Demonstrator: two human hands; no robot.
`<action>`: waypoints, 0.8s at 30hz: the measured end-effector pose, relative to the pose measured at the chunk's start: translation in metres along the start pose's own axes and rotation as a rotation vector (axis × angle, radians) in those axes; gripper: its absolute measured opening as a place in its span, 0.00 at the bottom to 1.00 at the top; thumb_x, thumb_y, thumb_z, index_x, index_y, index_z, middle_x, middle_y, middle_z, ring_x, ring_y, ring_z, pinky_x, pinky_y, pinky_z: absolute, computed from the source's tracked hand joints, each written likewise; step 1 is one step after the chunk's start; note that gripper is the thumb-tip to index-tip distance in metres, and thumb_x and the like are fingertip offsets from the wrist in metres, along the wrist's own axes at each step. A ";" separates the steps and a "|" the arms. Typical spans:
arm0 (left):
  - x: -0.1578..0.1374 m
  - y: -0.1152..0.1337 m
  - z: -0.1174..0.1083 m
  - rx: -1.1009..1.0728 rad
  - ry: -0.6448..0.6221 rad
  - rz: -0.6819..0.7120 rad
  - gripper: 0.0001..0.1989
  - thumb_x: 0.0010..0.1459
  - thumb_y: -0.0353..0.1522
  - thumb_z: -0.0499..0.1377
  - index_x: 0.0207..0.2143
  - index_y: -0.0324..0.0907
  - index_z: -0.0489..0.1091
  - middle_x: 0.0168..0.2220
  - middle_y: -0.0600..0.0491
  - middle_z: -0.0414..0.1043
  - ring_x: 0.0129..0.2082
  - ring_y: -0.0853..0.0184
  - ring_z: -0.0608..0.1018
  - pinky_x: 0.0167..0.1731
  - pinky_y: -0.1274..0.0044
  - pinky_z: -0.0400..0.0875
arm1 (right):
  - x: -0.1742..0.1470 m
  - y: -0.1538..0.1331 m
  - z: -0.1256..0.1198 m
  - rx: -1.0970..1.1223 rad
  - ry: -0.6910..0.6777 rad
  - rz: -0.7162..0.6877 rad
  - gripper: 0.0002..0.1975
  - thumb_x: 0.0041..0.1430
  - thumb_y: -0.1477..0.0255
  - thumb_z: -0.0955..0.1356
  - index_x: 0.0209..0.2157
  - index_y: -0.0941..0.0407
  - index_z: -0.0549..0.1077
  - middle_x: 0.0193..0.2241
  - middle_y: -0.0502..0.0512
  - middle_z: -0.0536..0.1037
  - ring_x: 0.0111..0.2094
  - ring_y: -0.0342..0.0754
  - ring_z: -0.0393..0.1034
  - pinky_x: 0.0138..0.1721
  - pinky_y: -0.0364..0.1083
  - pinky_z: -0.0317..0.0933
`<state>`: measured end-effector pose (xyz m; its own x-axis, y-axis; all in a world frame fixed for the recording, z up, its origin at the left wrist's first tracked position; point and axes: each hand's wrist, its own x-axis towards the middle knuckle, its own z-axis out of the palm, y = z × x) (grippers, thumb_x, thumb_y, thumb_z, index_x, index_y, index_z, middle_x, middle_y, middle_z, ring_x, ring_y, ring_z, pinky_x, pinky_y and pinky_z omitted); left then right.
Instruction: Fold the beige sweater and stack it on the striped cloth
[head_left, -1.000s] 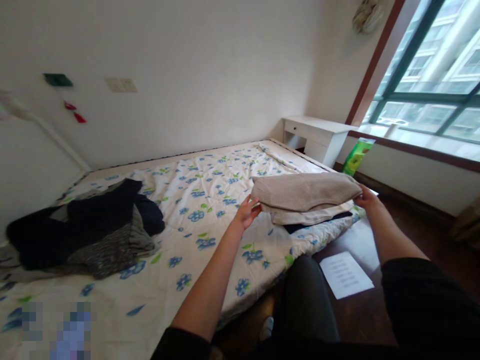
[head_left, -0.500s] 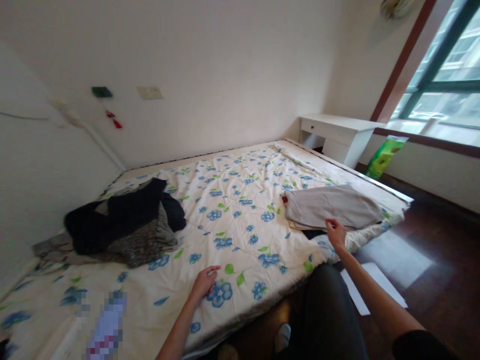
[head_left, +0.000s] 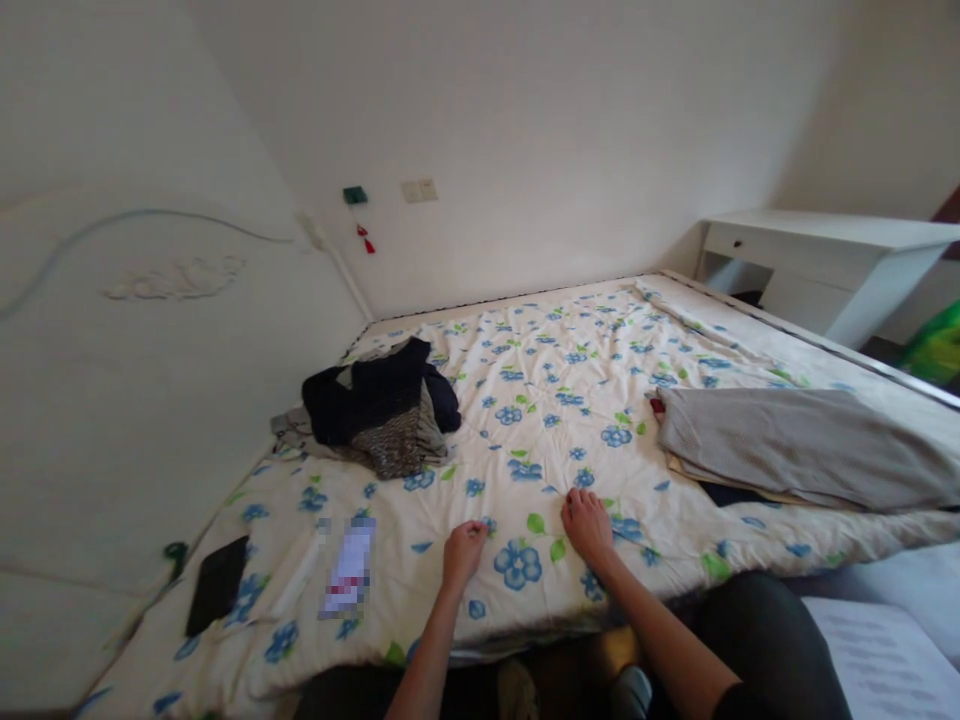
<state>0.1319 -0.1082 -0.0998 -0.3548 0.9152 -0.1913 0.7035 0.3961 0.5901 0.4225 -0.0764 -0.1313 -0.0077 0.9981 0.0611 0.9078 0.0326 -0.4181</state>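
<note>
My left hand [head_left: 463, 553] hovers low over or rests on the flowered bed sheet [head_left: 517, 620], near the bed's front edge; its fingers are loosely bent and I see nothing in them. To its right, my right hand [head_left: 587, 520] is at the sheet, back of the hand up, fingers bent downward, with no object visible in it. A heap of dark and grey clothes [head_left: 382, 400] lies crumpled to the left of both hands. On the right, a stack of folded clothes with a grey ribbed garment [head_left: 795, 440] on top lies flat near the bed's edge.
A dark flat phone-like thing [head_left: 217, 585] and a blurred-out pale packet [head_left: 349, 570] lie on the bed at the left. The white headboard [head_left: 150, 400] borders it. A white desk [head_left: 810, 260] stands at the far right. Printed paper [head_left: 877, 650] lies low right, beside my knee.
My view has turned left, bringing the phone-like thing into sight. My right hand has left the folded stack and come beside my left hand. The clothes have not moved.
</note>
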 end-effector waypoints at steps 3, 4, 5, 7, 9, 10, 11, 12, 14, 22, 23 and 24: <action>0.020 0.004 -0.009 0.092 0.068 0.018 0.10 0.68 0.36 0.62 0.38 0.44 0.83 0.38 0.45 0.87 0.43 0.55 0.87 0.42 0.74 0.71 | -0.007 0.002 0.009 -0.052 0.054 -0.028 0.08 0.76 0.72 0.65 0.48 0.56 0.77 0.47 0.61 0.81 0.52 0.57 0.74 0.55 0.50 0.60; 0.029 0.006 -0.015 0.123 0.081 0.009 0.10 0.69 0.36 0.61 0.39 0.44 0.83 0.39 0.44 0.88 0.45 0.54 0.87 0.43 0.73 0.71 | -0.007 0.003 0.011 -0.057 0.062 -0.040 0.08 0.76 0.73 0.65 0.48 0.55 0.77 0.46 0.60 0.81 0.52 0.57 0.74 0.54 0.50 0.59; 0.040 0.009 -0.022 0.156 0.090 -0.002 0.11 0.70 0.36 0.60 0.40 0.44 0.82 0.41 0.43 0.88 0.46 0.52 0.87 0.44 0.72 0.71 | -0.006 0.004 0.013 -0.062 0.074 -0.051 0.07 0.76 0.73 0.65 0.47 0.55 0.76 0.45 0.59 0.80 0.51 0.57 0.73 0.54 0.50 0.59; 0.063 0.013 -0.040 0.241 0.117 -0.018 0.12 0.72 0.36 0.58 0.43 0.44 0.82 0.45 0.41 0.87 0.49 0.50 0.86 0.46 0.69 0.72 | -0.005 0.004 0.016 -0.073 0.097 -0.061 0.07 0.75 0.74 0.65 0.47 0.55 0.76 0.44 0.59 0.80 0.50 0.57 0.73 0.53 0.50 0.59; 0.088 0.013 -0.061 0.333 0.176 -0.008 0.13 0.72 0.35 0.56 0.49 0.43 0.81 0.50 0.39 0.85 0.51 0.49 0.85 0.48 0.67 0.73 | -0.004 0.004 0.018 -0.080 0.111 -0.063 0.06 0.75 0.74 0.65 0.47 0.55 0.75 0.44 0.59 0.79 0.50 0.57 0.72 0.53 0.50 0.59; 0.099 0.012 -0.071 0.375 0.222 -0.001 0.15 0.72 0.35 0.56 0.52 0.42 0.79 0.53 0.37 0.83 0.52 0.48 0.84 0.48 0.67 0.73 | -0.003 0.003 0.019 -0.083 0.113 -0.064 0.06 0.75 0.74 0.65 0.47 0.55 0.75 0.44 0.59 0.79 0.50 0.57 0.72 0.52 0.50 0.59; 0.110 0.010 -0.082 0.411 0.266 -0.001 0.16 0.73 0.35 0.55 0.55 0.41 0.78 0.56 0.36 0.81 0.53 0.48 0.83 0.49 0.66 0.73 | -0.003 0.003 0.020 -0.086 0.113 -0.065 0.06 0.75 0.74 0.65 0.47 0.55 0.75 0.44 0.59 0.79 0.49 0.57 0.72 0.52 0.50 0.59; 0.120 0.008 -0.091 0.441 0.303 -0.008 0.18 0.73 0.36 0.55 0.58 0.39 0.76 0.58 0.35 0.78 0.54 0.47 0.83 0.48 0.65 0.74 | -0.002 0.003 0.020 -0.090 0.111 -0.066 0.06 0.75 0.74 0.65 0.46 0.54 0.75 0.44 0.59 0.79 0.49 0.57 0.72 0.52 0.50 0.59; 0.138 0.005 -0.107 0.489 0.344 -0.035 0.22 0.74 0.41 0.55 0.61 0.37 0.74 0.61 0.33 0.75 0.55 0.45 0.82 0.48 0.64 0.74 | -0.001 0.002 0.021 -0.094 0.105 -0.066 0.05 0.74 0.74 0.66 0.46 0.54 0.74 0.44 0.59 0.80 0.49 0.57 0.72 0.53 0.50 0.59; 0.170 0.016 -0.132 0.338 0.314 -0.093 0.09 0.64 0.31 0.61 0.42 0.35 0.77 0.53 0.26 0.80 0.58 0.35 0.80 0.56 0.53 0.71 | 0.003 0.004 0.029 -0.082 0.118 -0.054 0.05 0.74 0.74 0.66 0.47 0.53 0.74 0.43 0.58 0.80 0.49 0.57 0.72 0.53 0.51 0.59; 0.171 0.020 -0.135 0.290 0.326 -0.099 0.07 0.64 0.30 0.60 0.39 0.36 0.77 0.48 0.28 0.81 0.57 0.35 0.80 0.56 0.52 0.70 | 0.004 0.004 0.029 -0.086 0.120 -0.053 0.06 0.73 0.74 0.66 0.47 0.53 0.74 0.43 0.59 0.80 0.49 0.57 0.72 0.53 0.51 0.59; 0.171 0.025 -0.139 0.244 0.342 -0.102 0.06 0.65 0.30 0.59 0.37 0.37 0.75 0.44 0.31 0.82 0.55 0.37 0.81 0.55 0.52 0.70 | 0.004 0.004 0.029 -0.091 0.120 -0.053 0.06 0.73 0.74 0.66 0.47 0.53 0.74 0.44 0.59 0.80 0.49 0.57 0.72 0.53 0.51 0.59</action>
<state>0.0035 0.0475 -0.0087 -0.5847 0.8093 0.0563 0.7647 0.5266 0.3715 0.4141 -0.0711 -0.1593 -0.0110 0.9815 0.1913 0.9417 0.0745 -0.3282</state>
